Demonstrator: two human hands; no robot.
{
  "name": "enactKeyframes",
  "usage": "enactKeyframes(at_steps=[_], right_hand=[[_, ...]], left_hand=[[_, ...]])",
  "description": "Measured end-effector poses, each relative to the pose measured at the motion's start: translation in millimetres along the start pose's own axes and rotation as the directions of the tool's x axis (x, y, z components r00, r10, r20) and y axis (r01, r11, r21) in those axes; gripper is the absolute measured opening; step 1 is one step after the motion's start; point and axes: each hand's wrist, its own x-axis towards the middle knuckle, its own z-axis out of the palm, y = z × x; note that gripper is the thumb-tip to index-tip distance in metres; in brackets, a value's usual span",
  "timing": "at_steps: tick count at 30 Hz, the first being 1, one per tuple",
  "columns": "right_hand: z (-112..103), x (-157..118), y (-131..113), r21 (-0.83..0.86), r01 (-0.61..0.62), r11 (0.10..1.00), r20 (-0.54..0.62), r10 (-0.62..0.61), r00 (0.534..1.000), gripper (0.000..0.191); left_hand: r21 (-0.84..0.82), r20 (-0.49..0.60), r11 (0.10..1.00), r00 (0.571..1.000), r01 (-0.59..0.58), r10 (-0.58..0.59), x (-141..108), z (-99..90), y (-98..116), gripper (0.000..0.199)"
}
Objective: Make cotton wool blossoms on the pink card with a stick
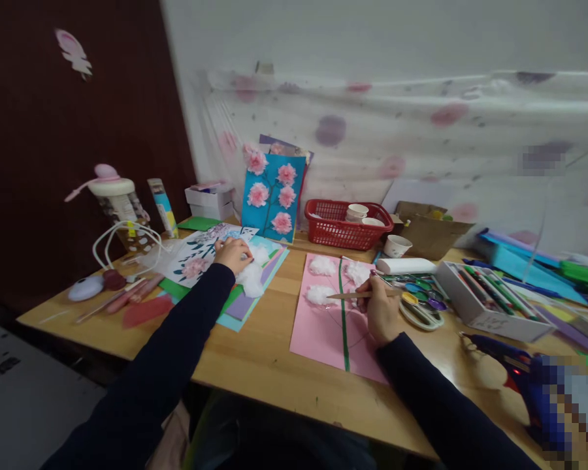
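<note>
My right hand (383,309) grips a pointed wooden stick (345,296), whose tip lies over a white fluffy tuft (319,295). That tuft sits on a pink sheet (316,333) with a green stripe (343,316) running down it and more white tufts around. At the left, my left hand (233,254) has its fingers curled at some white tissue (251,281), resting on stacked coloured papers (273,277). Its fingertips are partly hidden, but they look closed on the tissue. Beside that hand lies a white sheet with a flower picture (182,264).
Behind stand a blue card with pink paper flowers (269,219) and a red basket (318,228) holding paper cups. To the right are scissors (434,320), a box of pencils (485,320) and a glue gun (509,356). A bottle (122,202) stands far left.
</note>
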Motion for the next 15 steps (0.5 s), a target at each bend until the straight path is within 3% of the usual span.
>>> enactKeyframes(at_steps=[4,9,12,15], right_hand=[[1.4,-0.7,-1.6,0.046,-0.011,0.999,-0.010,0.012,1.000,0.036],[2.1,-1.1,-3.1,0.049,-0.013,0.999,-0.007,0.014,1.000,0.037],[1.9,-1.1,-3.0,0.042,0.002,0.999,-0.009,-0.001,1.000,0.038],[1.6,-0.9,-1.6,0.042,0.007,0.999,-0.011,-0.006,1.000,0.038]], left_hand=[[-0.156,-0.067,0.987,0.997,0.027,-0.038,4.3,-1.5,1.2,0.008],[-0.451,-0.109,0.886,0.979,0.108,-0.175,9.0,-3.2,1.0,0.010],[-0.602,-0.064,0.779,0.962,0.174,-0.265,9.9,-3.6,-1.4,0.015],[-0.770,0.028,0.605,0.958,0.202,-0.284,10.3,-4.6,2.2,0.025]])
